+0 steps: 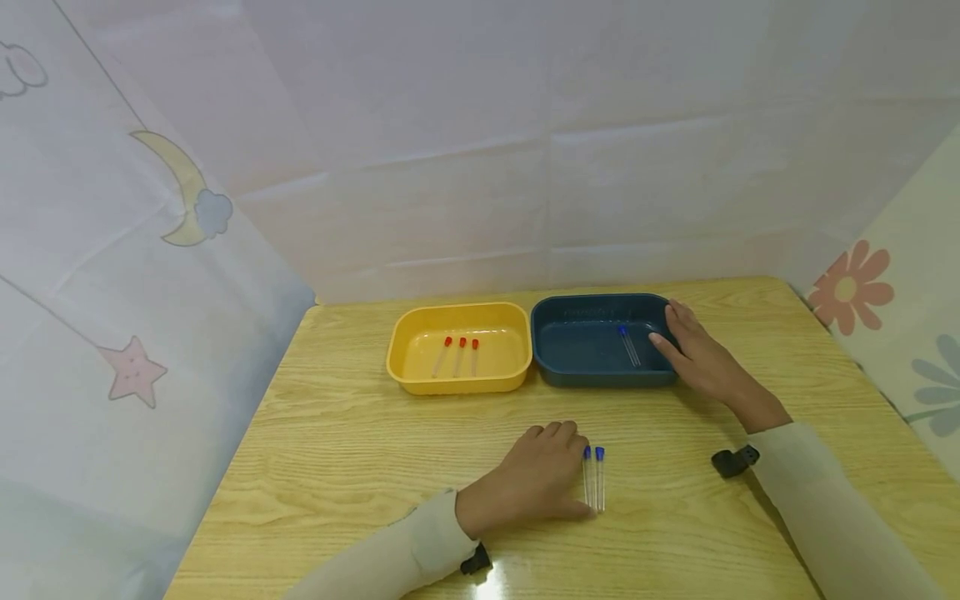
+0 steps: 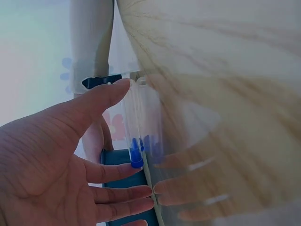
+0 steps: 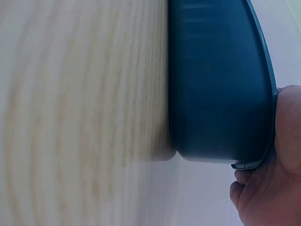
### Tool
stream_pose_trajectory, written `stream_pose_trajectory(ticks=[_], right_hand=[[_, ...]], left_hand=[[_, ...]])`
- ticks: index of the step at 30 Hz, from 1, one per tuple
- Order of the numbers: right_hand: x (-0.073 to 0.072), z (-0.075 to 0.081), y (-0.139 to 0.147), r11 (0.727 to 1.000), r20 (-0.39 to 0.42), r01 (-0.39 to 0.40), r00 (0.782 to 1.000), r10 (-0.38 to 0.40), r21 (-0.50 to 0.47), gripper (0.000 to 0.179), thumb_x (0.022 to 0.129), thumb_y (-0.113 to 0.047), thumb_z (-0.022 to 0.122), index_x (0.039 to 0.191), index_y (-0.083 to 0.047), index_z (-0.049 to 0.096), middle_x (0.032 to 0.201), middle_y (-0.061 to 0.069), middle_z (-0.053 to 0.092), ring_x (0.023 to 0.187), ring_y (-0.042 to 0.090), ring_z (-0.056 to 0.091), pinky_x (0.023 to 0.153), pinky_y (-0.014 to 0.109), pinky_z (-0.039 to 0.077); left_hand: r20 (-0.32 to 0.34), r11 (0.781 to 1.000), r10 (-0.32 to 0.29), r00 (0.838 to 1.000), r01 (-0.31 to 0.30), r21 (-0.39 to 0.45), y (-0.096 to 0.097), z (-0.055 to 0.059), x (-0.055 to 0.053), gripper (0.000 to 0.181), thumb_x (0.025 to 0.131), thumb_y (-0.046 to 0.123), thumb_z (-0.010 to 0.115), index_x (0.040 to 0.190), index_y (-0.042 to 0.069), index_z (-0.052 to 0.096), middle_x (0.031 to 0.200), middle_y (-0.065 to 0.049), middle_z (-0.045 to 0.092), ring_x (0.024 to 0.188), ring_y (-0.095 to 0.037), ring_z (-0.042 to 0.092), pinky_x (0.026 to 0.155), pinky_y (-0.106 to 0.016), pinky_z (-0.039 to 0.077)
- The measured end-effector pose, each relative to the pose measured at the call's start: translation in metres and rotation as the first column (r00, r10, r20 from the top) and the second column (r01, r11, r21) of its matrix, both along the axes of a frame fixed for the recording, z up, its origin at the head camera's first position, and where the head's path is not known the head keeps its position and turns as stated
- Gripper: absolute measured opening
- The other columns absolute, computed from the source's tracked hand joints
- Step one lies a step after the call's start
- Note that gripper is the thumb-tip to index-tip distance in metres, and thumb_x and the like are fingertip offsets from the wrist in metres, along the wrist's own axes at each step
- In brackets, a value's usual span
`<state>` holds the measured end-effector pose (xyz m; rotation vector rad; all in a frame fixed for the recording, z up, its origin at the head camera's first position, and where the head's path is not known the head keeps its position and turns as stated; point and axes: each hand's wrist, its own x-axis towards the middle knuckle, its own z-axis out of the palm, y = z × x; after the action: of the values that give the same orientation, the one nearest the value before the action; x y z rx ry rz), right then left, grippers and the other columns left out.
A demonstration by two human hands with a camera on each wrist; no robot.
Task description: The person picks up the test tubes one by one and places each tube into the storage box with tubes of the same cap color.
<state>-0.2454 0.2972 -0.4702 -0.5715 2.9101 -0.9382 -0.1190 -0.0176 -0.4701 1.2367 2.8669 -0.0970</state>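
Observation:
Two clear tubes with blue caps (image 1: 600,479) lie side by side on the table, caps pointing away from me. My left hand (image 1: 536,475) is at their left side. In the left wrist view, its thumb (image 2: 115,92) is at the plain end of the nearer tube (image 2: 133,117) and the index fingertip is at its blue cap; the other fingers are extended. My right hand (image 1: 697,354) grips the right end of the dark blue tray (image 1: 607,379), thumb over the inside. Blue-capped tubing (image 1: 630,346) lies in that tray; whether one tube or two, I cannot tell.
A yellow tray (image 1: 461,386) stands against the left side of the blue one, with three red-capped tubes (image 1: 461,354) lying in it. Behind the wooden table (image 1: 337,467) hangs a pale cloth (image 1: 435,167). Small black devices (image 1: 735,461) sit at both wrists.

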Motion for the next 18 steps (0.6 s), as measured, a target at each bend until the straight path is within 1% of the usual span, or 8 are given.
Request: stream_pose_trajectory(ticks=[5,8,10,13,15,18], right_hand=[[0.000,-0.001,0.000,1.000,-0.012,-0.007,1.000,0.007,0.002,0.075,0.112,-0.042,0.034,0.160,0.002,-0.002,0.168,0.016,-0.013,0.153,0.042,-0.010,0.117,0.069,0.004],[0.000,-0.001,0.001,1.000,-0.009,-0.009,1.000,0.009,0.002,0.075,0.112,-0.042,0.034,0.160,0.002,-0.003,0.168,0.016,-0.014,0.153,0.041,-0.012,0.116,0.070,0.004],[0.000,0.000,0.001,1.000,-0.006,-0.011,1.000,0.011,0.000,0.075,0.112,-0.042,0.034,0.160,0.002,-0.003,0.168,0.016,-0.014,0.153,0.039,-0.013,0.116,0.070,0.004],[0.000,0.000,0.001,1.000,-0.002,-0.012,1.000,0.012,-0.001,0.075,0.112,-0.043,0.034,0.160,0.002,-0.003,0.168,0.016,-0.014,0.153,0.038,-0.014,0.117,0.069,0.003],[0.000,-0.001,0.001,1.000,-0.011,-0.013,1.000,0.013,-0.001,0.075,0.112,-0.042,0.034,0.160,0.003,-0.002,0.168,0.018,-0.013,0.153,0.039,-0.013,0.116,0.069,0.003],[0.000,-0.001,0.001,1.000,-0.009,-0.008,1.000,0.008,0.001,0.075,0.112,-0.042,0.034,0.160,0.003,-0.001,0.168,0.018,-0.012,0.154,0.038,-0.013,0.117,0.069,0.004]], left_hand=[[-0.012,0.999,-0.009,1.000,0.009,0.034,-0.003,0.001,-0.001,0.087,0.077,0.082,0.064,0.131,0.014,0.061,0.116,0.003,0.055,0.110,-0.012,0.055,0.093,-0.030,0.048],[-0.012,0.999,-0.014,1.000,0.014,0.047,-0.005,0.003,-0.002,0.089,0.079,0.081,0.063,0.135,0.012,0.059,0.121,0.002,0.055,0.113,-0.013,0.054,0.096,-0.031,0.048],[0.000,0.998,-0.010,1.000,0.010,0.054,-0.006,0.005,-0.003,0.090,0.079,0.080,0.063,0.138,0.012,0.057,0.126,0.002,0.055,0.118,-0.014,0.054,0.100,-0.032,0.047],[0.033,0.998,-0.002,0.999,0.000,0.067,-0.007,0.007,-0.005,0.092,0.081,0.079,0.062,0.143,0.012,0.054,0.136,0.000,0.053,0.127,-0.015,0.051,0.107,-0.034,0.044],[0.055,0.997,-0.004,0.998,0.000,0.078,-0.007,0.008,-0.006,0.093,0.082,0.079,0.061,0.147,0.012,0.050,0.142,-0.001,0.050,0.133,-0.015,0.047,0.110,-0.033,0.042],[0.071,0.994,-0.019,0.997,0.011,0.105,-0.008,0.010,-0.008,0.095,0.083,0.079,0.059,0.150,0.013,0.046,0.149,-0.001,0.046,0.138,-0.015,0.043,0.113,-0.032,0.038]])
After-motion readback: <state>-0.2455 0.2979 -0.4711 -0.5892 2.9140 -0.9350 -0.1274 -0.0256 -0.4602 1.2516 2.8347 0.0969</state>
